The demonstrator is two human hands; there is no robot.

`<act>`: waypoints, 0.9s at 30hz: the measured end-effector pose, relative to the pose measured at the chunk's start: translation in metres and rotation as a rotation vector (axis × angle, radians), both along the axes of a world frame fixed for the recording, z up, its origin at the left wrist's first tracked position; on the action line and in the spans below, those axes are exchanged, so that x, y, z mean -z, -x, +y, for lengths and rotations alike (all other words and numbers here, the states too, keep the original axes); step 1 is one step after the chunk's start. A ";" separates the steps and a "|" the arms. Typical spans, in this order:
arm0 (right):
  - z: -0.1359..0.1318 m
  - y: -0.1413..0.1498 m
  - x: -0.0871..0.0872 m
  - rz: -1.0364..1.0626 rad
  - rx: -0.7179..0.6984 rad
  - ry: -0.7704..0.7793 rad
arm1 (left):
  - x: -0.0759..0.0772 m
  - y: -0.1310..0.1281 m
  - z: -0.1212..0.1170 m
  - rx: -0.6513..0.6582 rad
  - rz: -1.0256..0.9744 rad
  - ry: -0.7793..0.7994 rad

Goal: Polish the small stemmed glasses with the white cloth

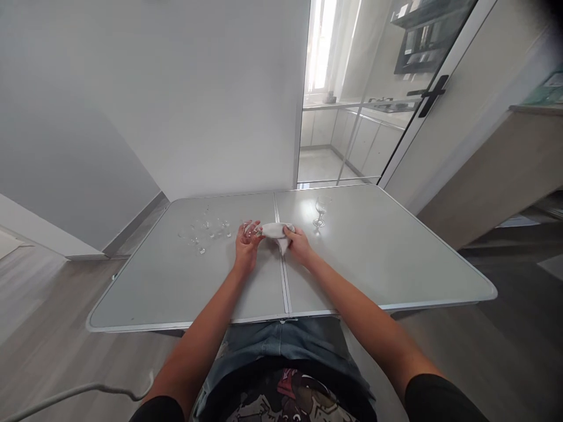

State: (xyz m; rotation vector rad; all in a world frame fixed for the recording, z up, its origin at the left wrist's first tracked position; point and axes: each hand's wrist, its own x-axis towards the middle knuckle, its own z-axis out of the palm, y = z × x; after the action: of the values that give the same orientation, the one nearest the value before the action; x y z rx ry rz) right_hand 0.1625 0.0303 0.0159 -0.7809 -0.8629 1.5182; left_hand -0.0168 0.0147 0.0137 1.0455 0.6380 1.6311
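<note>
My left hand (247, 245) is closed around the bowl of a clear drinking glass (253, 230), held sideways just above the middle of the table. A white cloth (275, 231) covers the glass's right end, and a corner of it hangs down. My right hand (297, 241) grips this cloth, thumb on top; whatever part of the glass lies inside the cloth is hidden. To the right, a stemmed glass (320, 213) stands upright on the table. Several clear glasses (211, 225) are grouped left of my left hand, their outlines faint against the tabletop.
The pale grey folding table (352, 264) has a metal seam down its middle and a raised metal rim. A white wall (229, 105) rises behind it. Beyond the far right side is a glass door (352, 117) with a black handle (433, 95). A cable (88, 388) crosses the lower left.
</note>
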 end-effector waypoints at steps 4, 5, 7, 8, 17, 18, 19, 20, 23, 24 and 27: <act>-0.007 0.012 -0.001 -0.040 -0.077 -0.033 | 0.004 -0.006 -0.002 -0.056 0.104 0.024; -0.008 0.013 0.000 -0.027 -0.078 -0.037 | 0.005 -0.007 -0.002 -0.068 0.147 0.041; -0.007 0.013 0.001 0.000 -0.086 -0.035 | 0.006 -0.009 -0.004 -0.091 0.230 0.054; -0.006 0.012 0.002 0.010 -0.091 -0.032 | 0.007 -0.010 -0.004 -0.110 0.265 0.044; 0.003 -0.003 0.008 -0.177 0.459 -0.084 | 0.007 -0.008 -0.001 -0.153 0.258 -0.024; 0.001 0.000 0.007 -0.200 0.420 -0.104 | 0.006 -0.009 -0.003 -0.141 0.267 -0.027; -0.001 0.004 0.006 -0.188 0.330 -0.124 | 0.004 -0.010 -0.004 -0.134 0.283 -0.033; -0.004 0.008 0.004 -0.147 0.213 -0.137 | 0.002 -0.011 -0.006 -0.134 0.300 -0.040; -0.013 0.019 -0.001 0.008 -0.075 -0.114 | -0.004 -0.012 -0.010 -0.177 0.328 -0.054; -0.016 0.020 -0.003 0.037 -0.130 -0.101 | -0.005 -0.012 -0.011 -0.203 0.332 -0.051; -0.021 0.018 -0.009 0.085 -0.187 -0.102 | -0.006 -0.011 -0.013 -0.265 0.364 -0.040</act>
State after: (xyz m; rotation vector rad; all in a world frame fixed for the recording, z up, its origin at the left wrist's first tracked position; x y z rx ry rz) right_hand 0.1442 0.0090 0.0244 -0.5700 -0.9631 1.6455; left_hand -0.0054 0.0014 0.0194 1.3487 1.0242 1.6963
